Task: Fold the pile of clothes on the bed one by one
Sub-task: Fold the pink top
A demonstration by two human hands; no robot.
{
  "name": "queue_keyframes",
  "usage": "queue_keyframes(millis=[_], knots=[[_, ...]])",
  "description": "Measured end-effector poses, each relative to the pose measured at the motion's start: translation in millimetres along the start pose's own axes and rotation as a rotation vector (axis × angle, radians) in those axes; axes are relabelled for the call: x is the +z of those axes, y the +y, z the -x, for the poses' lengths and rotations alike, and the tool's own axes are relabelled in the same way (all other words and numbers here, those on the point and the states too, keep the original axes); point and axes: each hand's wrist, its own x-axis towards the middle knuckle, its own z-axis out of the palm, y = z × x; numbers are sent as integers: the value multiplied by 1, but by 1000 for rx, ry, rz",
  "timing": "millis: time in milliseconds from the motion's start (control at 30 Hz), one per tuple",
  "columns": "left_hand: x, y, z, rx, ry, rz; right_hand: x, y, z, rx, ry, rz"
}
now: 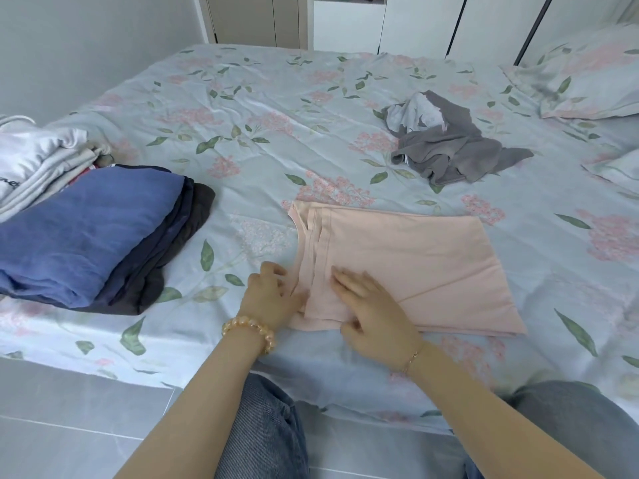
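Pink top [408, 267] lies partly folded on the bed [262, 98], right in front of me, long axis running left-right, strap end on the left. Both hands sit at that end: left hand [273, 295] pinches the fabric edge, right hand [373, 312] flat, grip released, pressing the cloth just beside it. Next fold probably goes left to right, so left hand leads. Count: one pink top, one grey unfolded heap [453, 146] far right, two folded stacks: blue stack [93, 233], white stack [31, 157].
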Motion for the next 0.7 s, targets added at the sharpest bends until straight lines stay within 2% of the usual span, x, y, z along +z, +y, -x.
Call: queue_keyframes(millis=[100,200,300,400,500,600,700], knots=[[-5,3,-7,-107,-82,153,14,-13,9,15,25,85],[-9,6,-9,-148,-209,482,26,-24,1,60,78,73],[-8,15,-10,-148,-186,711,26,-34,-14,120,226,22],[-12,28,-5,-102,-200,900,8,-42,-24,275,424,-207],[-24,27,-6,-74,-197,1031,-17,-35,-33,438,440,-423],[-27,13,-13,-148,-119,1030,-63,-29,-37,542,467,-761],[-18,10,-12,-206,-227,962,-116,-27,-34,583,446,-978]])
